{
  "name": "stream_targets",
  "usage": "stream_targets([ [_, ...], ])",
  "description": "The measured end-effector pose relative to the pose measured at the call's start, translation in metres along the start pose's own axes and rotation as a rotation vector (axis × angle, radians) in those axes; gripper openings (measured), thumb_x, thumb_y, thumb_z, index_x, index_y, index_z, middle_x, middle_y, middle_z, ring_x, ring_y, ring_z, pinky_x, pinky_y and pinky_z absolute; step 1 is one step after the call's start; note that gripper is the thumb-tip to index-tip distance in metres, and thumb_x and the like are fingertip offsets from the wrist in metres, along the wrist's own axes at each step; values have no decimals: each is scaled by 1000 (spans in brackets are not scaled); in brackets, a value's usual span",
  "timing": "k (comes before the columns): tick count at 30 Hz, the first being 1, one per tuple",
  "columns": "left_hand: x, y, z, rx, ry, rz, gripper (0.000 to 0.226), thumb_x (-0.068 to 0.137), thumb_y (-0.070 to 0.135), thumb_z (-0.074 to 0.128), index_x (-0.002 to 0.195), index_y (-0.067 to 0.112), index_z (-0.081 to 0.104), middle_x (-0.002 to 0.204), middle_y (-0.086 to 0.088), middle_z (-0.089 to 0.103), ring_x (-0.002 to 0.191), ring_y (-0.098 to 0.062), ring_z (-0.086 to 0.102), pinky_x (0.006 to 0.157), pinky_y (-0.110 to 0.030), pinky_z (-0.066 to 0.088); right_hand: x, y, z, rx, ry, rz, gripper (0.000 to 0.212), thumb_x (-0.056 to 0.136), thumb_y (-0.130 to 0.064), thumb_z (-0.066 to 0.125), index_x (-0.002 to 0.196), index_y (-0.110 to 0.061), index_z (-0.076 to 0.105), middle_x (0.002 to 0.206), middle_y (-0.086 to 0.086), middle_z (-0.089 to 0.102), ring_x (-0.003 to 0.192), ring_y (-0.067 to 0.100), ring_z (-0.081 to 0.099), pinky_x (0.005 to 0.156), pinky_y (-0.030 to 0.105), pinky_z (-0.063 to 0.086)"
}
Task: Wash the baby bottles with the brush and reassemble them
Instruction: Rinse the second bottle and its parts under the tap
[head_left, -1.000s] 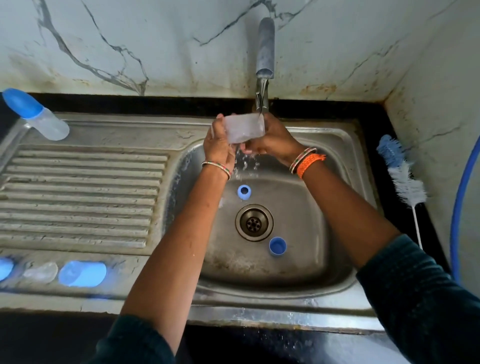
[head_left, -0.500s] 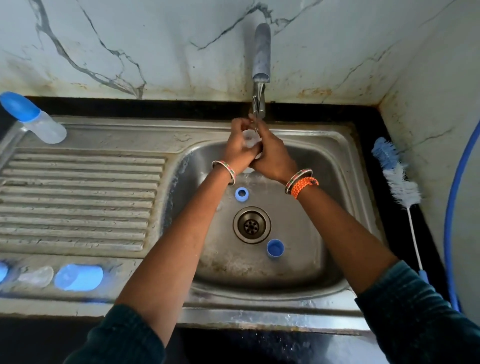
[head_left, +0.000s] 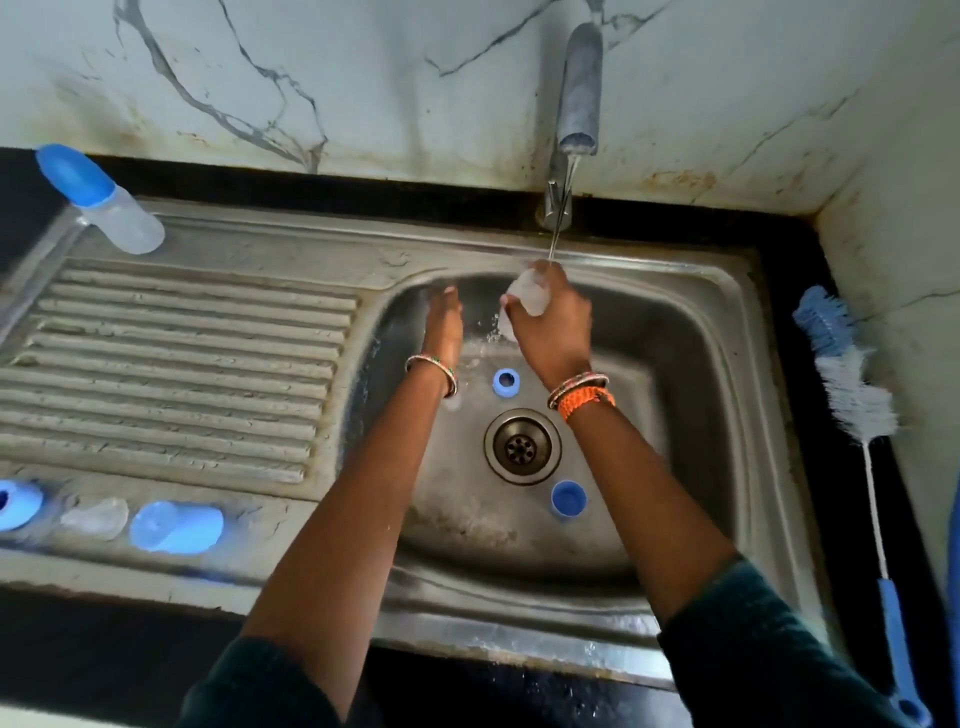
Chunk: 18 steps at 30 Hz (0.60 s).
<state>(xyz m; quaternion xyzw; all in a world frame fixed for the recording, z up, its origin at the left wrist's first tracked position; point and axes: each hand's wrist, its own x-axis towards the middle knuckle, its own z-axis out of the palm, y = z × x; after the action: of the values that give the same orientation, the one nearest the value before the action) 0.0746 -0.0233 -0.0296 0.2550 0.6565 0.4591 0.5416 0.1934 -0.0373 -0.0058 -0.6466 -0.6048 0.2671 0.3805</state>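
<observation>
My right hand (head_left: 553, 325) grips a clear baby bottle (head_left: 527, 296) under the thin stream from the tap (head_left: 574, 104), over the back of the sink basin (head_left: 691, 415). Beside it, my left hand (head_left: 444, 325) holds nothing, its fingers straight and apart from the bottle. A blue ring (head_left: 505, 382) and a blue cap (head_left: 568, 499) lie on the basin floor near the drain (head_left: 522, 447). The bottle brush (head_left: 857, 405) lies on the black counter at the right. An assembled bottle with a blue cap (head_left: 98, 200) lies at the back left.
On the front left rim of the drainboard (head_left: 182, 364) sit a blue cover (head_left: 176, 525), a clear teat (head_left: 96, 517) and a blue ring (head_left: 18, 504). A marble wall stands behind and to the right. A blue hose (head_left: 953, 545) runs down the right edge.
My left hand has let go of the bottle and moved left. My right hand alone holds it under the running water.
</observation>
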Motion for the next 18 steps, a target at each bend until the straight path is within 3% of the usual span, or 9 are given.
stream_targets([
  [1, -1, 0, -3, -19, -1, -38, 38, 102, 32, 29, 131, 15, 47, 112, 4, 53, 103, -10, 48, 91, -32, 32, 2, -1, 2, 41, 49, -15, 43, 82, -26, 70, 121, -13, 57, 113, 8, 67, 102, 25, 63, 89, 34, 49],
  [4, -3, -7, -6, -31, -16, -136, 43, 101, 33, 28, 131, 10, 49, 110, -1, 51, 101, -12, 43, 85, -31, 29, 4, 2, 5, -23, -133, 60, 46, 78, -28, 74, 120, -12, 61, 115, 9, 67, 108, 24, 61, 95, 30, 45],
  [6, -3, -6, -4, -45, -39, -136, 45, 101, 35, 27, 131, 10, 50, 112, -2, 52, 102, -13, 44, 85, -30, 29, 6, -1, 4, 48, -40, 60, 40, 76, -27, 74, 112, -14, 63, 105, 3, 68, 97, 17, 63, 88, 25, 48],
  [8, -5, -1, -1, -94, -60, -144, 44, 101, 36, 28, 130, 12, 50, 110, -2, 54, 101, -14, 46, 83, -29, 33, 8, -8, 2, 218, 72, 56, 30, 78, -23, 71, 105, -14, 62, 97, 1, 68, 87, 15, 64, 76, 23, 51],
  [10, -12, 6, 5, -180, -44, -114, 36, 99, 31, 37, 125, 13, 54, 103, -5, 57, 94, -18, 51, 67, -23, 42, 10, -4, 0, 588, -49, 313, 18, 86, -23, 63, 99, -12, 60, 94, 7, 66, 84, 24, 65, 61, 28, 54],
  [11, -14, 9, 8, -232, -27, -35, 30, 98, 24, 43, 122, 11, 56, 100, -5, 58, 90, -18, 53, 59, -20, 43, 11, 1, -1, 835, -155, 488, 17, 91, -25, 55, 97, -10, 59, 93, 11, 63, 81, 27, 63, 55, 28, 53],
  [13, -23, 17, 16, -158, -86, 240, 27, 92, 10, 51, 117, 6, 59, 99, -4, 59, 86, -11, 56, 59, -15, 44, 11, 7, -4, 1199, -267, 737, 29, 95, -31, 41, 95, -6, 56, 92, 14, 60, 77, 25, 58, 54, 29, 53],
  [15, -30, 23, 29, 101, -241, 472, 38, 80, 11, 60, 117, 4, 59, 103, -2, 61, 86, -6, 59, 71, -14, 47, 14, 12, -1, 1374, -212, 871, 41, 97, -41, 35, 97, -5, 56, 89, 14, 63, 79, 24, 59, 66, 29, 54],
  [18, -38, 29, 50, 511, -285, 693, 58, 74, 21, 66, 128, 6, 53, 123, -11, 58, 110, -20, 56, 95, -23, 43, 23, 13, -5, 1462, -138, 958, 45, 98, -46, 35, 96, -8, 59, 80, 13, 69, 82, 24, 62, 82, 33, 50],
])
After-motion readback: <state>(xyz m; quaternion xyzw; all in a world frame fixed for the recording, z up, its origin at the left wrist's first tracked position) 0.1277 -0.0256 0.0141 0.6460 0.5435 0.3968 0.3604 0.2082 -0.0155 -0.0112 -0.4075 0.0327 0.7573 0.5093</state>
